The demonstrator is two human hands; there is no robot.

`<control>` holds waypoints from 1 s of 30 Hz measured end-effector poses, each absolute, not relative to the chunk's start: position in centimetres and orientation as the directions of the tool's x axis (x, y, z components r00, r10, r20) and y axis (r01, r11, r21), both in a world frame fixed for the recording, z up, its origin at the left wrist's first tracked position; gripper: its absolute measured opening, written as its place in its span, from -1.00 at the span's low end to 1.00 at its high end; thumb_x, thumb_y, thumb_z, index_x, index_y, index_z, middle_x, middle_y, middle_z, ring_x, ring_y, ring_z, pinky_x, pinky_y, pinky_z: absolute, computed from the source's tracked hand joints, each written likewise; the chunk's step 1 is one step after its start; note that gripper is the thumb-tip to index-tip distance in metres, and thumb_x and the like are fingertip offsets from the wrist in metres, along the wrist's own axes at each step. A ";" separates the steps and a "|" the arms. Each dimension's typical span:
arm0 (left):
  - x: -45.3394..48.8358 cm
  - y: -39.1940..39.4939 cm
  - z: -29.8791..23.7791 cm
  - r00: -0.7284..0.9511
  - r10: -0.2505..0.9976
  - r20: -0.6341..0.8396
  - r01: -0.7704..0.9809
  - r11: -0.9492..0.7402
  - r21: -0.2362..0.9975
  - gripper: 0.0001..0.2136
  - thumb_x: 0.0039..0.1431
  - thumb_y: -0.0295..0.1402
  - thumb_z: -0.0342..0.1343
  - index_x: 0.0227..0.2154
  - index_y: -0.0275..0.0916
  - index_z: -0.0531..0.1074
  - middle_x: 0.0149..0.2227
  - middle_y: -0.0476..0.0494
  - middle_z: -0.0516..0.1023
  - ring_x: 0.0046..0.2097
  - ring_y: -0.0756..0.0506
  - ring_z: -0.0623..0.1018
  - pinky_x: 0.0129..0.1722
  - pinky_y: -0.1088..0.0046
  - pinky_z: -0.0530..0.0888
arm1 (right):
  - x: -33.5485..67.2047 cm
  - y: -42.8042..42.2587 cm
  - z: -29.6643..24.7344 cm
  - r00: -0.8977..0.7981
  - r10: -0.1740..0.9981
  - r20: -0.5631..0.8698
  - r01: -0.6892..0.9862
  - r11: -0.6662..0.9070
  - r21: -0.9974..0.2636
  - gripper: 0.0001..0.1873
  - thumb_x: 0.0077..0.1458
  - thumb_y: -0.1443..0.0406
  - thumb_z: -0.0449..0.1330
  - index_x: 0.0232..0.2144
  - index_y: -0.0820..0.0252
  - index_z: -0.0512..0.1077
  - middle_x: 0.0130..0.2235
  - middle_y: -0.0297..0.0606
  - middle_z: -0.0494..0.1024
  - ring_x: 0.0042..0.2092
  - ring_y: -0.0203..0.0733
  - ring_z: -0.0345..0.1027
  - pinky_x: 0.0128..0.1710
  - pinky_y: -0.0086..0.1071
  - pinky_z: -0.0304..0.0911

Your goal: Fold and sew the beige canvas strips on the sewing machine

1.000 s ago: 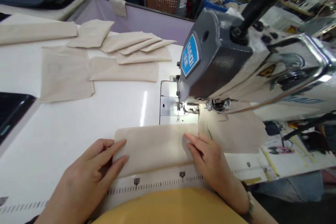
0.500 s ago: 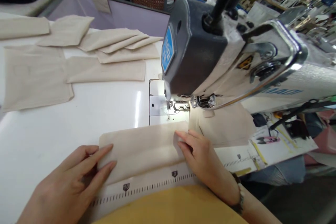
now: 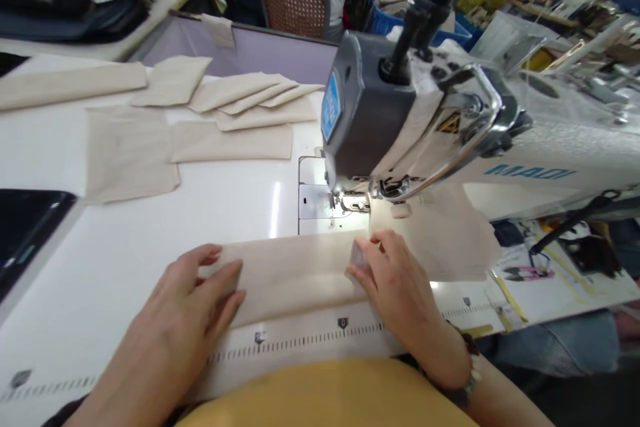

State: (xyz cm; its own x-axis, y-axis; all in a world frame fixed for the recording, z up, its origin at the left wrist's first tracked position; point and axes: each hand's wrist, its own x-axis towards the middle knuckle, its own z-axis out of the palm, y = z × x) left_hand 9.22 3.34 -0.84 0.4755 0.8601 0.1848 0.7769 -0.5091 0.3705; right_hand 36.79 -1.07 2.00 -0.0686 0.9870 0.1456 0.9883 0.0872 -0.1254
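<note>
A folded beige fabric piece (image 3: 295, 273) lies on the white table in front of the sewing machine's presser foot (image 3: 350, 202). My left hand (image 3: 195, 307) rests flat on its left end, fingers stretched out. At the right end my right hand (image 3: 395, 287) has its fingers curled over the fabric's edge, pinching it just below the needle area. A printed ruler strip (image 3: 300, 337) runs along the table's front edge under both hands.
A grey and white sewing machine (image 3: 425, 127) fills the right side. Several beige fabric pieces (image 3: 230, 120) lie spread at the back left. A dark tray (image 3: 25, 227) sits at the left edge. Small snips (image 3: 525, 272) lie at the right. A person sits behind on a chair (image 3: 295, 0).
My right hand has moved up and curled over the fabric's right edge. The left hand has slid further onto the fabric. The camera view shifted slightly.
</note>
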 end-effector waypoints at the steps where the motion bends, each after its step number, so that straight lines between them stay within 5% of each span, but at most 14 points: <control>1: 9.6 3.4 -0.2 0.544 0.813 0.210 0.752 -0.583 0.309 -0.71 0.24 -0.29 -0.11 -0.06 -0.27 0.35 0.17 -0.34 0.13 0.13 -0.32 0.27 0.00 0.05 0.36 | 36.7 -1.0 1.9 -0.154 0.970 0.189 0.979 0.176 -0.104 -0.72 0.14 0.39 0.04 -0.09 0.32 0.38 -0.10 0.04 0.39 -0.09 0.04 0.30 -0.17 -0.10 0.33; 3: 10.5 3.5 1.0 0.718 0.672 0.180 0.631 -0.738 0.238 -0.65 0.25 -0.50 -0.23 0.06 -0.24 0.23 0.26 -0.28 0.01 0.24 -0.25 0.10 0.12 0.05 0.24 | 36.6 -0.7 1.4 -0.362 0.903 0.232 0.914 0.392 -0.101 -0.61 0.14 0.48 -0.08 -0.01 0.28 0.32 0.08 0.01 0.30 0.10 0.03 0.15 0.02 -0.02 0.20; 6: 12.1 3.7 2.5 0.816 0.577 0.034 0.549 -0.793 0.266 -0.59 0.20 -0.62 -0.28 0.05 -0.24 0.22 0.16 -0.18 0.25 0.17 -0.06 0.26 0.13 0.32 0.28 | 36.5 -0.5 0.2 -0.545 0.811 0.212 0.796 0.580 -0.173 -0.53 0.13 0.53 -0.17 0.03 0.23 0.29 0.12 -0.08 0.29 0.15 -0.12 0.11 0.09 -0.08 0.16; 11: 14.7 3.4 2.4 0.708 0.706 -0.036 0.689 -0.677 0.259 -0.79 0.23 -0.37 -0.05 -0.15 -0.38 0.35 -0.10 -0.24 0.43 -0.04 -0.17 0.40 0.02 0.27 0.37 | 36.4 -0.6 -1.4 -0.544 0.803 0.245 0.787 0.589 -0.184 -0.63 0.20 0.37 -0.10 0.02 0.29 0.29 0.12 -0.02 0.29 0.15 -0.05 0.11 0.08 0.01 0.13; 16: 15.3 2.9 0.5 0.629 0.776 0.049 0.742 -0.619 0.258 -0.41 0.12 -0.10 0.07 0.12 -0.38 0.13 0.05 -0.25 0.30 0.08 -0.24 0.26 0.13 0.18 0.24 | 36.5 -1.0 -2.2 -0.560 0.789 0.254 0.799 0.595 -0.088 -0.54 0.22 0.23 -0.07 0.14 0.24 0.16 0.17 -0.06 0.21 0.19 -0.03 0.04 0.12 0.04 0.01; 22: 13.0 2.7 0.7 0.627 0.771 0.108 0.739 -0.633 0.232 -0.52 0.13 -0.24 0.10 0.05 -0.40 0.22 0.04 -0.28 0.33 0.07 -0.23 0.31 0.13 0.18 0.28 | 36.4 -0.8 -2.2 -0.560 0.789 0.250 0.804 0.591 -0.065 -0.56 0.25 0.21 -0.12 0.12 0.26 0.17 0.16 -0.04 0.23 0.16 -0.01 0.08 0.08 0.05 0.05; 26: 10.7 0.7 1.2 0.631 0.744 0.219 0.727 -0.666 0.167 -0.72 0.24 -0.53 -0.17 -0.02 -0.37 0.29 -0.01 -0.28 0.40 0.01 -0.14 0.40 0.03 0.27 0.39 | 36.3 -0.8 -1.4 -0.558 0.801 0.216 0.803 0.587 -0.106 -0.56 0.24 0.24 -0.10 0.13 0.26 0.17 0.16 -0.03 0.22 0.16 -0.02 0.08 0.09 0.04 0.05; 30: 10.5 0.2 1.4 0.614 0.753 0.235 0.742 -0.653 0.154 -0.75 0.28 -0.39 -0.14 -0.10 -0.37 0.35 -0.10 -0.28 0.47 -0.10 -0.15 0.48 -0.08 0.26 0.46 | 35.7 -0.9 0.2 -0.528 0.833 0.164 0.822 0.550 -0.145 -0.59 0.23 0.29 -0.10 0.09 0.28 0.23 0.13 -0.03 0.27 0.13 -0.02 0.13 0.09 0.03 0.03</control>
